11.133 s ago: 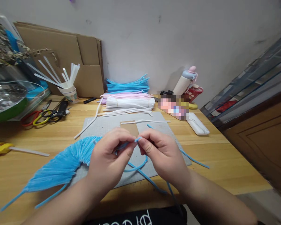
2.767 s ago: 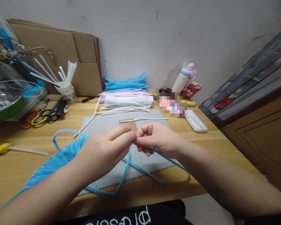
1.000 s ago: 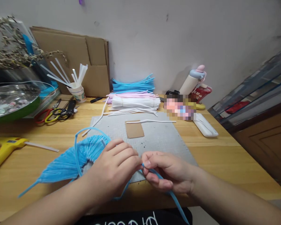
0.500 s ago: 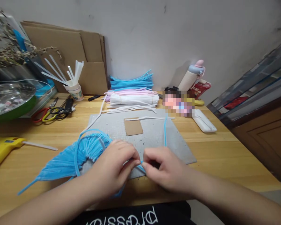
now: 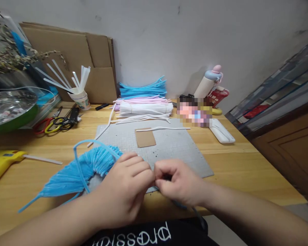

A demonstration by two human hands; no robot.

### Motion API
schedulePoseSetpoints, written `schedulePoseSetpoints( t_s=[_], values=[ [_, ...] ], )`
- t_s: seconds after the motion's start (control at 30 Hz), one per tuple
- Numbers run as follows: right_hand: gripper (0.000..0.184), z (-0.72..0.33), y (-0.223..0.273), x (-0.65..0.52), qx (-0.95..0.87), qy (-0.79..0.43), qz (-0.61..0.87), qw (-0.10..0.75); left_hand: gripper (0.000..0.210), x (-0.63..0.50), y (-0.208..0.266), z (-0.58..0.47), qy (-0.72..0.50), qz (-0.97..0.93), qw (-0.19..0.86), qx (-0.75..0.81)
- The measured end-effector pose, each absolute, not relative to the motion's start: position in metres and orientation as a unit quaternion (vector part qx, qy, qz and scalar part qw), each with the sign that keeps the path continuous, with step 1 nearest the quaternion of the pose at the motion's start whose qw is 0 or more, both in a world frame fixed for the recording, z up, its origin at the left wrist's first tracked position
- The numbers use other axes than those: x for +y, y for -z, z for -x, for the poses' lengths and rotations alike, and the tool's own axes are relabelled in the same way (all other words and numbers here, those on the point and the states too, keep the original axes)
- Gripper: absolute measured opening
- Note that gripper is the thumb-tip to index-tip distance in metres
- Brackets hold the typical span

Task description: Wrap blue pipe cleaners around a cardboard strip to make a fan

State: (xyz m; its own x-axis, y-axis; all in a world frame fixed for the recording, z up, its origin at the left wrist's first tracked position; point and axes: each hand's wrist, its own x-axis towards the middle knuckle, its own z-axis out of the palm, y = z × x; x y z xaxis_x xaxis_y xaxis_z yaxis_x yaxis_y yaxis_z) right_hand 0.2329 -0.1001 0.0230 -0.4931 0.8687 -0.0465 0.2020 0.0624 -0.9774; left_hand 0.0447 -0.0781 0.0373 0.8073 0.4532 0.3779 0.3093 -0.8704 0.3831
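My left hand (image 5: 129, 186) and my right hand (image 5: 178, 184) meet over the front edge of a grey mat (image 5: 179, 150). Both are closed in a pinch, fingertips touching, on a blue pipe cleaner (image 5: 76, 159). It loops up and out past my left wrist; a blurred end hangs beneath the right hand. The pinched part itself is hidden by my fingers. Left of my left hand lies a curved, wing-like piece of blue pipe cleaners (image 5: 64, 176), packed side by side, with a stem sticking out at its tip.
A cardboard square (image 5: 145, 139) and a white pipe cleaner (image 5: 169, 128) lie on the mat. Behind are white (image 5: 145, 109) and blue pipe cleaner bundles (image 5: 142, 90). Scissors (image 5: 51, 126), a yellow glue gun (image 5: 6, 162) and a cup of glue sticks (image 5: 80, 99) stand left; a bottle (image 5: 206, 83) right.
My left hand has rolled over, its back now facing up. The blue strand that stood upright beyond my right hand has swung down below it, and the left loop has widened leftward.
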Motion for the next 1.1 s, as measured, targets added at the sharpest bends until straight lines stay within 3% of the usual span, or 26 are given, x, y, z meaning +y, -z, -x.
schedulePoseSetpoints(
  t_s=[0.1, 0.17, 0.37, 0.53, 0.7, 0.87, 1.0, 1.1],
  values=[
    [0.019, -0.237, -0.024, -0.105, -0.823, -0.323, 0.357, 0.301, 0.017, -0.081, -0.041, -0.047, -0.229, -0.889, 0.293, 0.267],
    [0.018, -0.239, -0.025, -0.105, -0.83, -0.283, 0.372, 0.303, 0.016, -0.079, -0.043, -0.045, -0.239, -0.879, 0.294, 0.289],
    [0.018, -0.234, -0.035, -0.096, -0.525, -0.659, 0.461, 0.28, 0.01, -0.071, -0.041, -0.037, -0.261, -0.91, 0.161, 0.278],
    [0.011, -0.234, -0.032, -0.092, -0.402, -0.779, 0.396, 0.272, 0.011, -0.072, -0.04, -0.039, -0.27, -0.919, 0.147, 0.245],
    [0.015, -0.237, -0.023, -0.088, -0.272, -0.896, 0.283, 0.206, 0.01, -0.071, -0.041, -0.041, -0.286, -0.928, 0.094, 0.221],
    [0.007, -0.236, -0.021, -0.087, -0.253, -0.907, 0.261, 0.211, 0.012, -0.068, -0.038, -0.038, -0.264, -0.943, 0.02, 0.203],
    [0.006, -0.231, -0.026, -0.091, -0.351, -0.831, 0.349, 0.253, 0.015, -0.066, -0.036, -0.036, -0.235, -0.957, -0.044, 0.166],
    [0.007, -0.229, -0.029, -0.094, -0.458, -0.741, 0.407, 0.276, 0.016, -0.068, -0.036, -0.038, -0.23, -0.96, -0.015, 0.157]
  ],
)
